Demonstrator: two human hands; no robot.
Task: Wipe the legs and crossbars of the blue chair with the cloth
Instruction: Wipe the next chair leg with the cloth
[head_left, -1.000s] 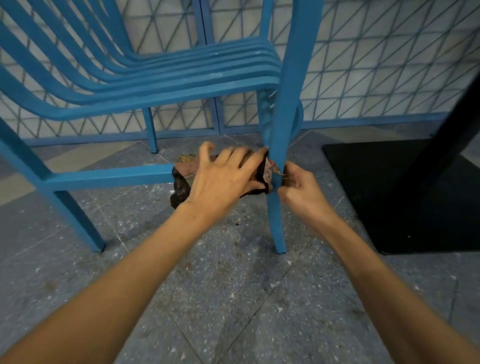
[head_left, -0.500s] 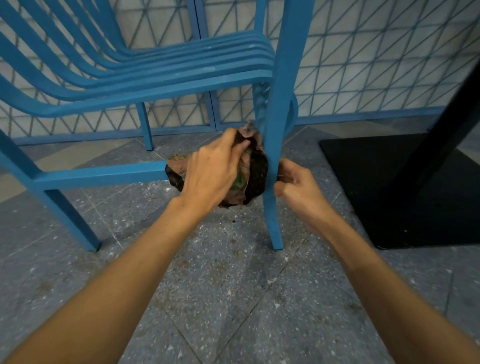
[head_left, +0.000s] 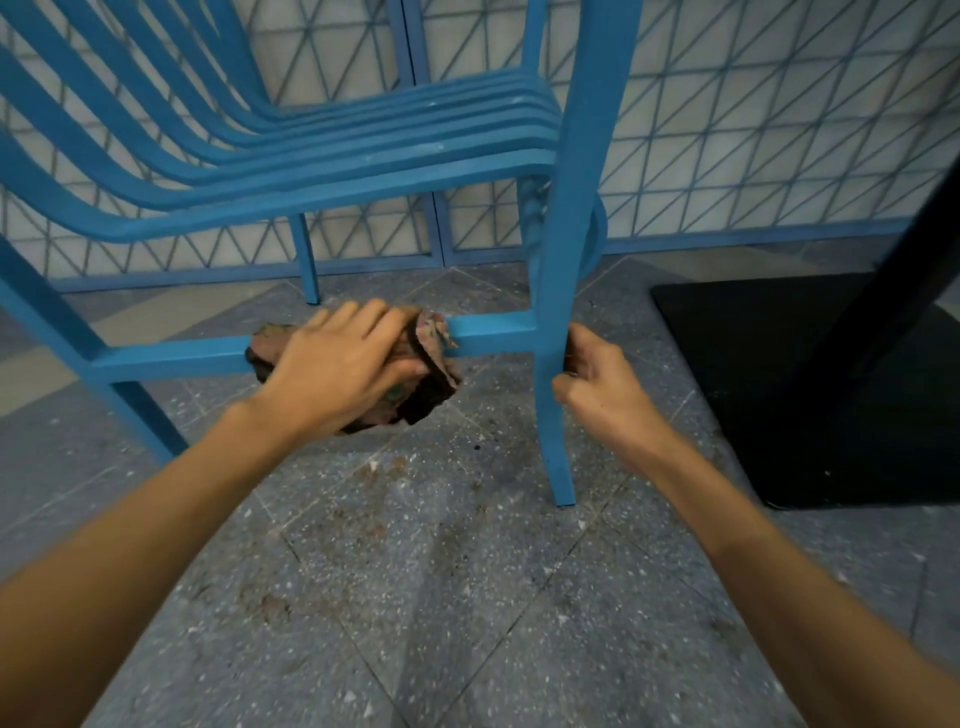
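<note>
Head, cloth (head_left: 432, 370) shifted from leg (head_left: 554, 441) onto crossbar (head_left: 493, 335)

The chair (head_left: 363, 193) stands on the floor (head_left: 467, 597), with a fence (head_left: 753, 130) behind it. The cloth (head_left: 421, 374) sits on the crossbar (head_left: 493, 332), under the left hand (head_left: 337, 369). The right hand (head_left: 597, 384) holds the front leg (head_left: 556, 415) from its right side. A table base (head_left: 805, 389) lies further right.

Speckled grey floor (head_left: 467, 623), stained brown. Behind, pale lattice screen (head_left: 753, 130) framed in blue. At right, black table base (head_left: 779, 389).
</note>
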